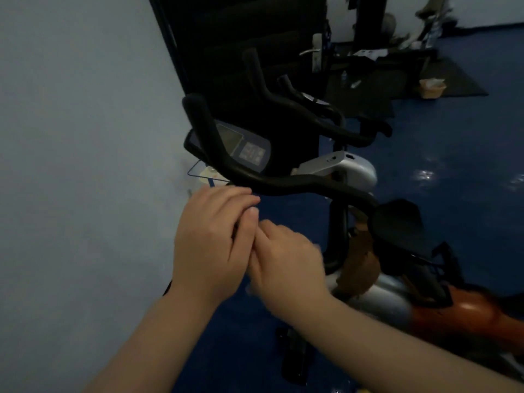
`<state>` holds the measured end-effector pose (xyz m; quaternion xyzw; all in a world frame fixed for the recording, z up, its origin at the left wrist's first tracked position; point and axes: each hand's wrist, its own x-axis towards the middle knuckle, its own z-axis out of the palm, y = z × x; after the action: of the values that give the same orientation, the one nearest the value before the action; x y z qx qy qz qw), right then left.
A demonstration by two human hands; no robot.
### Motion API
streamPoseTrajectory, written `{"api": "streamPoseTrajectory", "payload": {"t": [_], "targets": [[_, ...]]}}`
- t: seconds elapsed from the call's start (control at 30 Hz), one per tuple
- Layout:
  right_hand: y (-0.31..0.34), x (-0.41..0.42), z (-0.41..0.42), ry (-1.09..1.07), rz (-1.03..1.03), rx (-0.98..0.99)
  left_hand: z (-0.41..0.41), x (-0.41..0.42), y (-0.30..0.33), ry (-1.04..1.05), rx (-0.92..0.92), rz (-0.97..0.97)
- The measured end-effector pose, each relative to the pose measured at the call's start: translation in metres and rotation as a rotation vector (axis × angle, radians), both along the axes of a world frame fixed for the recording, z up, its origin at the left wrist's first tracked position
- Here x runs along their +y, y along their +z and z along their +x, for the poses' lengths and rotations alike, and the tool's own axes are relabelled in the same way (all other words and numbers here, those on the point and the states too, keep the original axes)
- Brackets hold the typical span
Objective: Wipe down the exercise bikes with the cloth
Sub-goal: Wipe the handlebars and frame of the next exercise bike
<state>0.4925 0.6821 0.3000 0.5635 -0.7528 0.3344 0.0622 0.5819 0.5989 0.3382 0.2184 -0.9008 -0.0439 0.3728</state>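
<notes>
The nearest exercise bike [351,168] has a black handlebar [283,188], a console [246,148] and a black seat [397,225]. A brown cloth [360,262] hangs over its frame below the seat post. My left hand [212,239] is just below the handlebar's left bend, its fingers and thumb closed round a thin dark thing [235,231] of which only a sliver shows. My right hand [286,265], blurred, touches the left hand's thumb side with its fingers curled inward. Neither hand touches the cloth.
A pale wall [85,137] stands close on the left. A second bike's handlebars [297,106] are behind the first, before a dark door [241,38]. An orange ball [467,310] lies at the right on the blue floor [453,154]. A black mat and a box [432,87] are farther back.
</notes>
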Motion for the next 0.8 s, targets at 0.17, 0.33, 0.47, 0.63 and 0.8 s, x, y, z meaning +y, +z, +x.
{"api": "streamPoseTrajectory", "payload": {"t": [0.17,0.33,0.47,0.63,0.8], "targets": [[-0.023,0.038,-0.085,0.295,0.068,0.118,-0.001,-0.012,-0.007,0.124,-0.255,-0.438],[-0.034,0.033,-0.046,0.031,-0.101,-0.101,-0.008,-0.022,-0.008,0.038,-0.375,-0.668],[-0.042,0.043,-0.019,-0.144,-0.086,-0.08,-0.012,-0.028,-0.017,-0.028,-0.327,-0.721],[-0.03,0.033,-0.043,-0.245,-0.02,-0.374,-0.013,-0.032,-0.02,0.004,-0.264,-0.757],[-0.024,0.042,-0.011,-0.29,0.027,-0.623,-0.014,-0.033,-0.026,0.0,-0.192,-0.784]]}}
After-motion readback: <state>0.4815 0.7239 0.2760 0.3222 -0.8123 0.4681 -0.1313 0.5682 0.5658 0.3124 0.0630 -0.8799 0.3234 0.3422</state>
